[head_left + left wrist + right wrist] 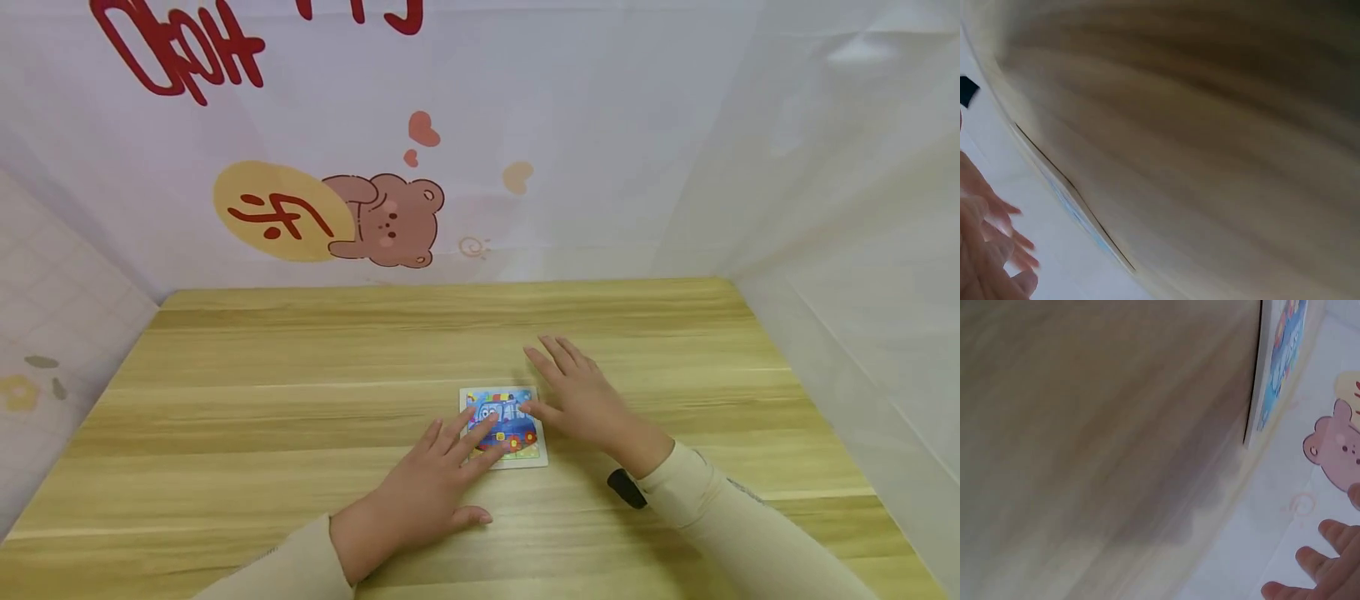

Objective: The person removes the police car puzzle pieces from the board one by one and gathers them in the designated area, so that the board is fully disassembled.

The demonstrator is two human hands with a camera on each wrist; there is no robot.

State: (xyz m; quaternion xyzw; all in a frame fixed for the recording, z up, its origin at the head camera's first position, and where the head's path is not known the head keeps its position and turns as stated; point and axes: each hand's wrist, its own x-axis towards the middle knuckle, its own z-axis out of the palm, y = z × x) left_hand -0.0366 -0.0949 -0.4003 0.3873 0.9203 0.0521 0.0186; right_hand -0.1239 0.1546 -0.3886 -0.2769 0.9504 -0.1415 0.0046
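Note:
A small square picture puzzle (517, 425) with a white border lies flat on the wooden table, showing a blue cartoon car. My left hand (423, 492) is spread with its fingers over the puzzle's left and lower part, hiding some of the picture. Whether those fingers touch it I cannot tell. To the right, my right hand (585, 400) has its fingers extended past the far right corner, its thumb over the right edge. The right wrist view shows the puzzle (1279, 369) edge-on, with right-hand fingers (1319, 562) apart from the tabletop. Neither hand holds anything.
The wood-grain table (300, 350) runs back to a white cloth wall (600, 150) printed with a bear (397, 221), hearts and red lettering. White side sheets (862, 292) flank the table. A black band (626, 489) sits at my right wrist.

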